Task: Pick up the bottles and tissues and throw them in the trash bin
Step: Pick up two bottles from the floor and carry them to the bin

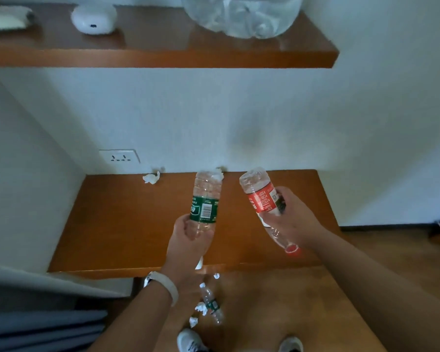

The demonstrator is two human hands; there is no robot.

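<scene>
My left hand grips a clear bottle with a green label by its neck end, base pointing away over the low wooden table. My right hand holds a clear bottle with a red label, its red cap toward me. A crumpled tissue lies at the table's back edge, and another tissue shows behind the green bottle. On the floor below lie a third bottle with a green label and several tissue scraps. No trash bin is in view.
A wooden shelf above holds a white round device and a big clear plastic bag. A wall socket sits left of the table. Bedding fills the lower left. My shoes stand on the wooden floor.
</scene>
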